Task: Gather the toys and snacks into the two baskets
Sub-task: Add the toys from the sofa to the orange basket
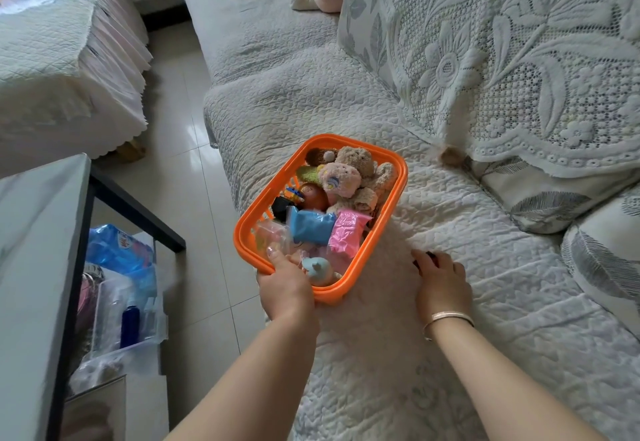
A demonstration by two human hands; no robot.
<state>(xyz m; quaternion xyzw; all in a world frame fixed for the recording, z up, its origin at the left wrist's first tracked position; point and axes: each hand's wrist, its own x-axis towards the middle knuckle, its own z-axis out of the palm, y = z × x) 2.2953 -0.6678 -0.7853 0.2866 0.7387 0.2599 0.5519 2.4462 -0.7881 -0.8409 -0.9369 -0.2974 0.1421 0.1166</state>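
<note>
At the centre of the frame an orange basket [382, 222] sits on the sofa [485, 284], packed with a teddy bear [358, 163], blue packet [310, 227] and pink packet [346, 234], its near corner gripped by the left hand [285, 288], while the right hand [441, 284], lower right, curls its fingers [420, 260] over a small dark thing [430, 254] on the cushion.

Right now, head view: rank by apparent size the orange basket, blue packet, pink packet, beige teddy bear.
1. orange basket
2. beige teddy bear
3. blue packet and pink packet: look alike and overlap other toys, so no ranking.
</note>
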